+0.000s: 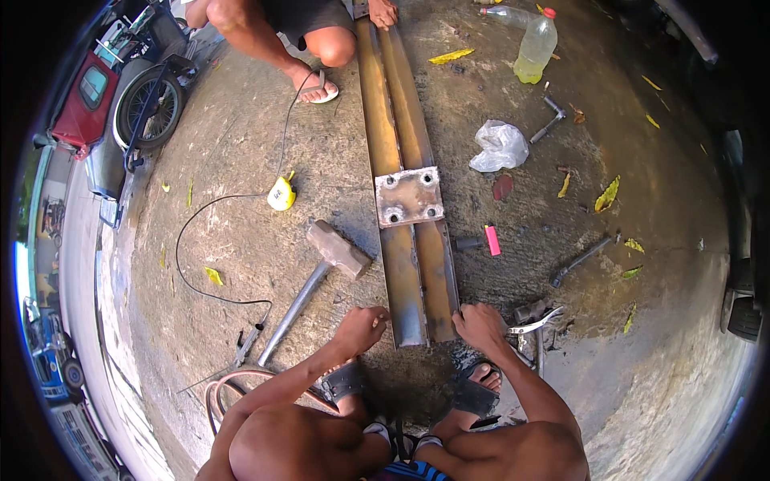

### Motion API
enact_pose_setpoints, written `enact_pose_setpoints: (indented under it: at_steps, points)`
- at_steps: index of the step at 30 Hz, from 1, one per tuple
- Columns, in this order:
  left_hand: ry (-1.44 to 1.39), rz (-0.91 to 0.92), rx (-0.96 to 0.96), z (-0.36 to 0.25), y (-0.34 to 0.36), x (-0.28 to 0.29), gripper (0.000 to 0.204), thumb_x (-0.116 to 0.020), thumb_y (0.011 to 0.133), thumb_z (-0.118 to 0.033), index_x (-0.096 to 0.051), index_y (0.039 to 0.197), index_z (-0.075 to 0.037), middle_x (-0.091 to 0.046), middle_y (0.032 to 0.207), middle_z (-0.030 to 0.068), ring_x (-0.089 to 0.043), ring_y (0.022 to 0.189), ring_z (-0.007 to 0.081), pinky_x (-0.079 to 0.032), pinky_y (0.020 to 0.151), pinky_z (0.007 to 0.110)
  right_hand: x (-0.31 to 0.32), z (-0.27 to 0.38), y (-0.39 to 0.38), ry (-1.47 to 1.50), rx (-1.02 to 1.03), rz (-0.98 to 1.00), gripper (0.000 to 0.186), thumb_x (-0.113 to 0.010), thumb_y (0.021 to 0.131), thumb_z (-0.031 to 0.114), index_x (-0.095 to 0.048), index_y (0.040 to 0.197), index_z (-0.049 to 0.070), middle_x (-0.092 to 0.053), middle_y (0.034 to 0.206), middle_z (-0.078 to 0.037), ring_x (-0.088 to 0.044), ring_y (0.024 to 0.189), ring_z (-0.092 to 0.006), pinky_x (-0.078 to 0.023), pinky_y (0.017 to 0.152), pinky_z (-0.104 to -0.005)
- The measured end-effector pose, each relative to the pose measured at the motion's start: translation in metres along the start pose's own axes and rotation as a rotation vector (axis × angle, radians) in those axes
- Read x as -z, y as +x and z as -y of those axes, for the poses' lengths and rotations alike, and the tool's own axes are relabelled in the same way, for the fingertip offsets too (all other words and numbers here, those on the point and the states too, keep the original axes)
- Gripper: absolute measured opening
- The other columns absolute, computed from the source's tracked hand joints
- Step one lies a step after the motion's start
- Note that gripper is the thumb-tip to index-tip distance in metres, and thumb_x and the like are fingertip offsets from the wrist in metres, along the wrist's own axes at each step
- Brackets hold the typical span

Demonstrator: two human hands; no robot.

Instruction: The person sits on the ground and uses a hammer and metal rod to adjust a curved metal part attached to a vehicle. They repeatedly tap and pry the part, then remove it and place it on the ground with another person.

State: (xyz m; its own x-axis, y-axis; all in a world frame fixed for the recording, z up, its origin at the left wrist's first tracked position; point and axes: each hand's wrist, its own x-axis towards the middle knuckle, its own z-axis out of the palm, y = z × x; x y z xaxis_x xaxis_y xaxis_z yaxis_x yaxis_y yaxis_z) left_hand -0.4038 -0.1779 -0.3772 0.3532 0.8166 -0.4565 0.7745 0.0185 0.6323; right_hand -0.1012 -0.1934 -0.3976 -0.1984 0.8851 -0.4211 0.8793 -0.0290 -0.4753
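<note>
A long rusty steel beam (411, 321), made of two channels side by side, runs away from me along the concrete. My left hand (361, 330) is closed at its near left edge, fingers curled against the metal. At the opposite edge my right hand (480, 327) is also closed on the beam; its fingertips are partly hidden. Across the beam's middle lies a square steel plate (408, 197) with a hole near each corner. A co-worker's hand (382, 14) touches the far end.
Left of the beam lie a sledgehammer (338, 250), a yellow tape measure (281, 194) and an electrode holder (249, 341) on a black cable. To the right are a pink lighter (492, 240), a plastic bag (499, 146), a socket wrench (549, 119), a metal bar (581, 261) and a bottle (536, 48).
</note>
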Motion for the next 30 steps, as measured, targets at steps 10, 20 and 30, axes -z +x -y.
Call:
enact_pose_setpoints:
  at_steps: [10, 20, 30]
  points:
    - [0.094, 0.072, 0.106, 0.001, 0.006, 0.005, 0.039, -0.064, 0.100, -0.046, -0.075, 0.096, -0.008, -0.076, 0.085, 0.0186, -0.074, 0.082, 0.0405, -0.059, 0.079, 0.051, 0.002, 0.001, 0.011, -0.020, -0.016, 0.049, 0.044, -0.058, 0.101, 0.039, -0.071, 0.083, 0.001, -0.071, 0.076, -0.024, -0.071, 0.077, -0.0465, -0.056, 0.076, -0.0566]
    - [0.119, -0.041, -0.012, -0.003, 0.013, 0.018, 0.032, -0.065, 0.100, -0.044, -0.076, 0.101, -0.014, -0.076, 0.080, 0.0125, -0.074, 0.076, 0.0370, -0.060, 0.072, 0.048, 0.042, -0.006, -0.012, 0.008, -0.066, -0.019, 0.042, -0.063, 0.100, 0.045, -0.069, 0.092, 0.004, -0.072, 0.079, -0.022, -0.071, 0.082, -0.0460, -0.054, 0.076, -0.0568]
    - [0.096, 0.071, -0.060, -0.008, 0.013, 0.002, 0.030, -0.061, 0.102, -0.041, -0.073, 0.111, -0.014, -0.077, 0.090, 0.0102, -0.074, 0.087, 0.0359, -0.059, 0.078, 0.049, 0.031, -0.012, -0.013, -0.037, 0.019, 0.033, 0.035, -0.065, 0.100, 0.039, -0.066, 0.093, 0.004, -0.071, 0.079, -0.022, -0.071, 0.081, -0.0452, -0.054, 0.073, -0.0571]
